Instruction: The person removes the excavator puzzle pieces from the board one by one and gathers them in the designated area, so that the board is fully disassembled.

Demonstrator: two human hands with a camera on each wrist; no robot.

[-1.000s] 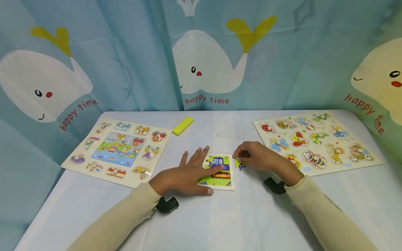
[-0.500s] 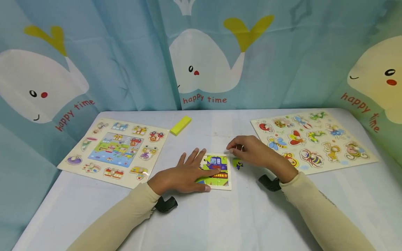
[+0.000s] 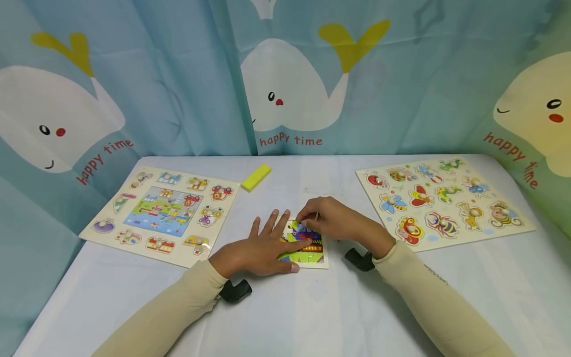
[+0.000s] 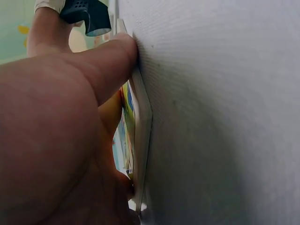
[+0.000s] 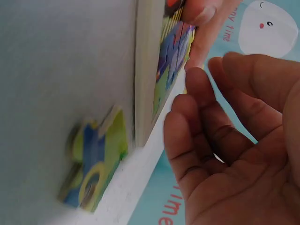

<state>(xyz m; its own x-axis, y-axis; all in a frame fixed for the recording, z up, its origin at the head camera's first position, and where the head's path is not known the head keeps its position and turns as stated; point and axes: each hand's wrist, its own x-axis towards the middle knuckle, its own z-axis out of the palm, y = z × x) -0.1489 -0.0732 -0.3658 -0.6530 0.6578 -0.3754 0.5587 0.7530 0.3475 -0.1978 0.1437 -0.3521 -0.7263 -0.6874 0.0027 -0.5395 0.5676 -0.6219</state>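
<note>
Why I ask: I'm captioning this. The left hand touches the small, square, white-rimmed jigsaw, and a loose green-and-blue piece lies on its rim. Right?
No: the loose green-and-blue piece lies on the white tabletop beside the jigsaw, as the right wrist view shows. The rest stands.

beige left sleeve (image 3: 165,305), snug, creased near cuff, matching beige right sleeve (image 3: 439,300), thin dark marking (image 3: 434,273) along forearm, black angular left wrist unit (image 3: 236,291), black right wrist unit (image 3: 359,260), small dotted holes (image 4: 81,5)
</note>
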